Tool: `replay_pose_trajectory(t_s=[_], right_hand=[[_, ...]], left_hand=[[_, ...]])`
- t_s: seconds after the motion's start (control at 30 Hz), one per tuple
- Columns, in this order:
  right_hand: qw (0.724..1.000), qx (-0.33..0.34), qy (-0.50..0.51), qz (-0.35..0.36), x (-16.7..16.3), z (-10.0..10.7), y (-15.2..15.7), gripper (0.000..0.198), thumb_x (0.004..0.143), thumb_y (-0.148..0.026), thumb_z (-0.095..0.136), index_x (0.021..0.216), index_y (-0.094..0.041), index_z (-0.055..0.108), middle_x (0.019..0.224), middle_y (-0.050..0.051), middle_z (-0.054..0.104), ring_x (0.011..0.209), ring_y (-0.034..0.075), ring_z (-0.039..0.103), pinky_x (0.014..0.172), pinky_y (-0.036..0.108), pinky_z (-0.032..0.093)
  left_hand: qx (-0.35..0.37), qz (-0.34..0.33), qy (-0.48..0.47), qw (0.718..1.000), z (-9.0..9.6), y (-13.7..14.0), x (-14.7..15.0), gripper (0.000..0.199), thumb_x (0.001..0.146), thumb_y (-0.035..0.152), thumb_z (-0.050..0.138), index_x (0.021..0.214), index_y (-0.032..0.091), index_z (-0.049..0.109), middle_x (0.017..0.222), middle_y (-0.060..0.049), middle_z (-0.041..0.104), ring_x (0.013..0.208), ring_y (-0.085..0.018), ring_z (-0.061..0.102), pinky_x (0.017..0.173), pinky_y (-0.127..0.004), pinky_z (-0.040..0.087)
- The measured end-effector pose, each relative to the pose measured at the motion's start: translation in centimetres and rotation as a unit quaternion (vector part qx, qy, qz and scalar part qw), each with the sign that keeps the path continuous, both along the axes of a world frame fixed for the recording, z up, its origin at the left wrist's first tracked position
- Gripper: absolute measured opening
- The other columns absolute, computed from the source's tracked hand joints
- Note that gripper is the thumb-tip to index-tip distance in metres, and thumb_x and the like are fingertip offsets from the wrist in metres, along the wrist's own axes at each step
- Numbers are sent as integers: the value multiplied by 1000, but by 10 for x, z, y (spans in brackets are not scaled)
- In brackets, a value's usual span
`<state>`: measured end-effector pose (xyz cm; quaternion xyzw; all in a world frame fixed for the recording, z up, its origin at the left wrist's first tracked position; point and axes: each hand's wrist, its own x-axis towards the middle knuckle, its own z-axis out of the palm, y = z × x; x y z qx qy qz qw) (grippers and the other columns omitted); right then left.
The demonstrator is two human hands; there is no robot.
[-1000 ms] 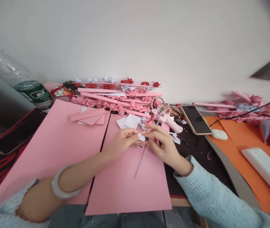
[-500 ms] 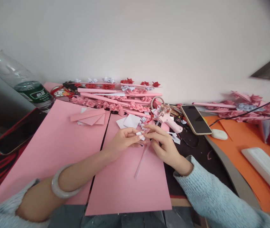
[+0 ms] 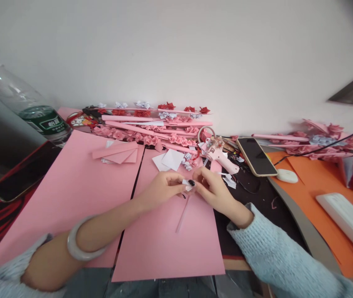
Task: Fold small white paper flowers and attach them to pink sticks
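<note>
Between my two hands is a small folded white paper piece (image 3: 187,184), above the pink sheet (image 3: 167,248). My left hand (image 3: 165,186) pinches its left side with thumb and fingers. On the right side, my right hand (image 3: 209,186) closes thumb and fingertips on the same paper. A small shiny black spot shows at the right thumb tip; I cannot make out what it is. Beneath the hands a translucent glue stick (image 3: 182,217) runs down from the pink glue gun (image 3: 220,156). White paper squares (image 3: 172,159) and small folded white paper flowers (image 3: 188,161) lie just beyond.
Pink paper stems with paper flowers (image 3: 145,128) lie along the wall. Folded pink papers (image 3: 119,152) rest on the left pink sheet (image 3: 80,198). A phone (image 3: 257,156), white earbud case (image 3: 287,176) and white power strip (image 3: 344,223) are right; a bottle (image 3: 39,111) stands left.
Both hands have moved slightly lower. My right fingers have drawn in from above onto the white paper, and the black spot now shows beside it.
</note>
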<state>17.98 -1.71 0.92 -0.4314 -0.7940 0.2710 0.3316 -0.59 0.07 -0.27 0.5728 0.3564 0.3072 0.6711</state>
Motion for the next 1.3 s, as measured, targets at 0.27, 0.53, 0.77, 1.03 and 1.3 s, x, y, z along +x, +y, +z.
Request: replay_pose_trajectory(t_s=[0.27, 0.53, 0.77, 1.03, 1.3], right_hand=[[996, 25, -73, 43, -3, 0, -1, 26, 88, -11, 39, 63, -18, 36, 58, -5, 40, 51, 8, 38, 51, 21, 29], [998, 56, -22, -4, -2, -1, -1, 18, 88, -11, 39, 92, -17, 55, 79, 4, 60, 70, 15, 54, 64, 28, 44], [994, 108, 8, 22, -4, 1, -2, 37, 86, -10, 41, 117, -22, 57, 119, 9, 58, 113, 21, 52, 95, 42, 44], [986, 159, -51, 13, 0, -3, -1, 41, 87, -10, 43, 123, -24, 55, 131, 12, 50, 120, 24, 47, 95, 46, 44], [993, 121, -8, 0, -2, -1, -3, 44, 85, -8, 46, 126, -24, 52, 130, 10, 50, 119, 22, 48, 97, 43, 43]], left_hand=[[-14, -42, 26, 999, -2, 0, 1, 17, 74, 29, 66, 74, 12, 64, 70, -4, 68, 66, -13, 65, 62, -23, 53], [-95, -42, 10, 995, 3, -2, -1, 24, 77, 37, 64, 79, 14, 57, 79, -4, 70, 71, -17, 70, 61, -25, 55], [-6, -6, -11, 1000, 1, -1, 1, 18, 80, 30, 60, 81, 12, 62, 73, -5, 68, 70, -16, 67, 67, -27, 54], [17, 15, 11, 1000, -4, 2, -3, 20, 80, 30, 59, 82, 11, 65, 74, -7, 69, 71, -17, 66, 70, -29, 53], [14, 13, 1, 1000, -4, 1, -3, 20, 80, 30, 59, 82, 11, 67, 74, -7, 70, 70, -16, 67, 70, -29, 53]])
